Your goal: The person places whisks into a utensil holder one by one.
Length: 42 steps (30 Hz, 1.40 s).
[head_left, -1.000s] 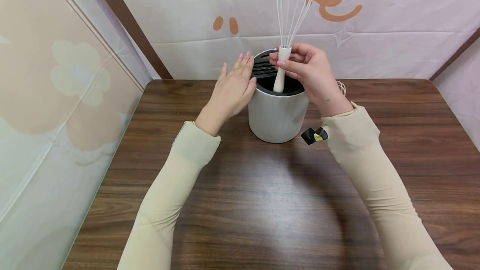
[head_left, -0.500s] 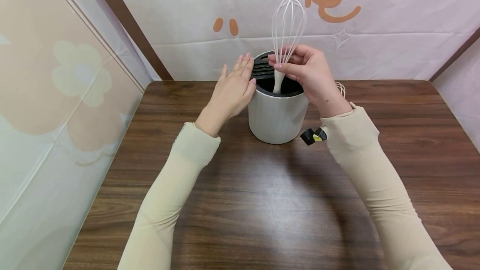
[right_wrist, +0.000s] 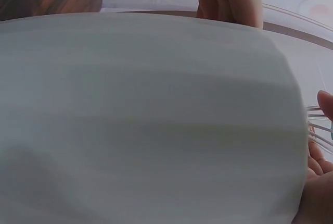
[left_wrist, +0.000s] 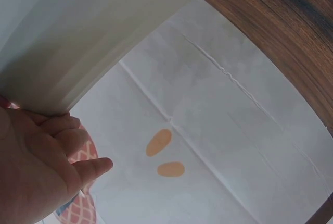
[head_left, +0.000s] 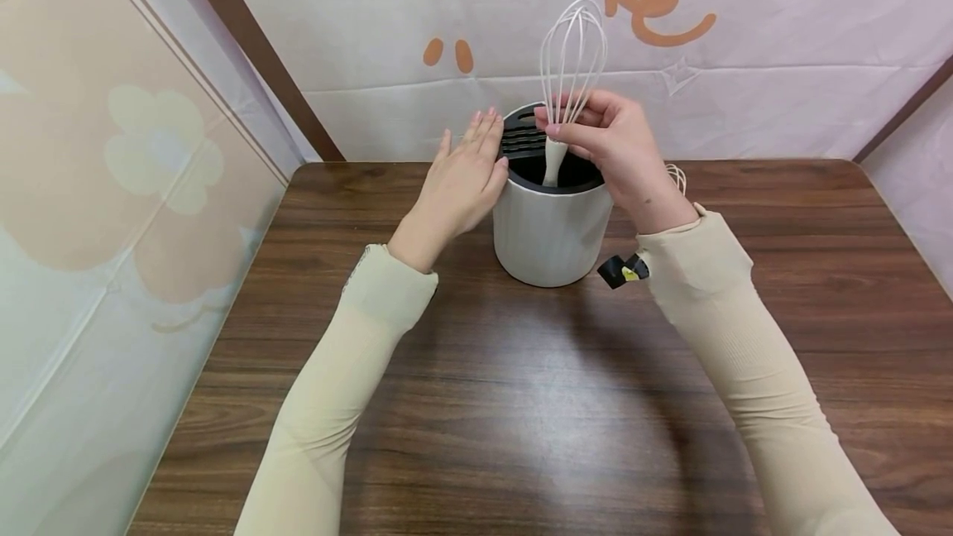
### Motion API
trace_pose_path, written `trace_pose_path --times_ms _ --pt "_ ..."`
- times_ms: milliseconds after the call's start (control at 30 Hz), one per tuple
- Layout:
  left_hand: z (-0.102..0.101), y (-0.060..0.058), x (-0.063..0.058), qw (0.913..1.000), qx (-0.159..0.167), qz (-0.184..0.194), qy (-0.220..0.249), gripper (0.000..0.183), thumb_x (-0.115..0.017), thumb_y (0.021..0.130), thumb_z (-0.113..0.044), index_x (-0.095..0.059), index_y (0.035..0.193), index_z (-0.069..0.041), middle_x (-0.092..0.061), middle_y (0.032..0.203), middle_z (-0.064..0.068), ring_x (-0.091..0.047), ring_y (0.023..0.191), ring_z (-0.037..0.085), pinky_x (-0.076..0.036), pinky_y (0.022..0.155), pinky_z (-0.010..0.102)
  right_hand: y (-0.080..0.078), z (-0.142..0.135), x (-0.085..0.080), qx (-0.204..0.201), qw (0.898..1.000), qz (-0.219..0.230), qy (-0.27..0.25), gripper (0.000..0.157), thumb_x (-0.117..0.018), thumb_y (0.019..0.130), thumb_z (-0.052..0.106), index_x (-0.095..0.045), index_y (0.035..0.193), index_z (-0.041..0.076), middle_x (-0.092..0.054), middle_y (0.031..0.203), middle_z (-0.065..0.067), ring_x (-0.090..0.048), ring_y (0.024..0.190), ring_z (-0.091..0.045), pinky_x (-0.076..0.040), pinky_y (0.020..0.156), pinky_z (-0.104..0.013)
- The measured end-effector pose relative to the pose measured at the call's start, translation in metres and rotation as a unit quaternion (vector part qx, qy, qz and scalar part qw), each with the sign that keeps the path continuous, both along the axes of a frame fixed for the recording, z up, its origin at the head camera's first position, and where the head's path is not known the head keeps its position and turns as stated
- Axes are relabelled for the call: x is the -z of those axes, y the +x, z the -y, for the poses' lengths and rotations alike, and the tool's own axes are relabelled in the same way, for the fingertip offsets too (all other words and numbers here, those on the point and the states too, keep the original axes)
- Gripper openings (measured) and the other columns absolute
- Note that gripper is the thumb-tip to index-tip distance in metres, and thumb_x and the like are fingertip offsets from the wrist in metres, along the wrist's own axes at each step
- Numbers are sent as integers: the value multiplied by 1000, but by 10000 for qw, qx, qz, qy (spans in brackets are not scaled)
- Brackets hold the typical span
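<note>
Whisk (head_left: 554, 160) sits handle-down in the white container (head_left: 549, 242) (black-rimmed), right grip (head_left: 616, 136) pinching it, left grip (head_left: 463, 174) straight-fingered alongside.

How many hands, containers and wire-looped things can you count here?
Hands: 2 (left hand, right hand)
Containers: 1 (white container)
Wire-looped things: 2 (white whisk; another wire-looped thing, mostly hidden)
Total: 5

two hands (head_left: 462, 180) (head_left: 624, 143), two sleeves (head_left: 383, 288) (head_left: 700, 263), one white whisk (head_left: 554, 159), one bundle of wire loops (head_left: 677, 177), one holder (head_left: 551, 240), one table (head_left: 476, 420)
</note>
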<state>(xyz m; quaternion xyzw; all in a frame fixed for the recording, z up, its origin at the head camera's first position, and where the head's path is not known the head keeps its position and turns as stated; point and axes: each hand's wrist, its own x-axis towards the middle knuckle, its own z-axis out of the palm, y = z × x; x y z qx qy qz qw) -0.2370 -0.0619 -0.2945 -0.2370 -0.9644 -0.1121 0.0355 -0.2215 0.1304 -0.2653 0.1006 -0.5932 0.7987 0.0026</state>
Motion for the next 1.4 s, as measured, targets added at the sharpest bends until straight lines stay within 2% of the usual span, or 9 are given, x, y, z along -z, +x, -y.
trace_pose_path --times_ms 133,267,567,767,867,1133,1400 --pt "0 0 1 10000 0 -13 -28 57 -21 102 -33 -16 151 -6 -11 157 5 -2 143 13 -3 114 46 -1 1 0 -9 9998 48 -184 35 -62 80 -15 -57 114 -10 -70 95 -13 -67 93 -21 -52 80 -24" --pt "-1 0 0 10000 -7 -3 -37 57 -21 102 -33 -16 152 -6 -10 157 4 -1 143 13 -2 114 46 -1 1 0 12 9992 147 -360 39 -61 79 -16 -55 116 -6 -69 97 -13 -67 93 -21 -53 76 -23" --pt "-1 -1 0 10000 -3 -13 -2 56 -21 102 -33 -16 151 -6 -11 157 4 -1 143 13 -2 114 45 -1 2 0 7 9999 104 -116 43 -63 77 -15 -55 118 -3 -68 95 -7 -65 89 -13 -52 74 -21" --pt "-2 -1 1 10000 -18 -55 -44 56 -22 102 -32 -17 151 -6 -12 157 4 -3 143 13 -4 114 47 0 2 -1 9 9999 -78 84 48 -64 79 -12 -51 124 -1 -67 99 -7 -63 95 -14 -49 81 -22" --pt "-2 -1 1 10000 -30 -38 -62 56 -22 102 -32 -16 152 -7 -11 157 3 -2 143 13 -4 114 47 1 2 -2 28 9998 -129 143 45 -65 79 -10 -52 122 0 -67 102 -8 -63 98 -15 -48 86 -24" --pt "-1 1 1 10000 -41 -31 -8 56 -24 102 -32 -16 151 -6 -11 157 4 -4 143 14 -3 114 46 6 3 -5 -122 9990 -276 315 43 -63 82 -7 -54 125 -6 -64 113 -11 -58 107 -19 -44 92 -24" --pt "-2 1 1 10000 -59 -36 53 57 -25 102 -31 -16 152 -6 -11 157 4 -4 143 14 -1 114 44 14 -6 -6 -158 9996 -245 -51 40 -63 84 -6 -55 124 -5 -63 114 -13 -56 112 -21 -42 97 -26"
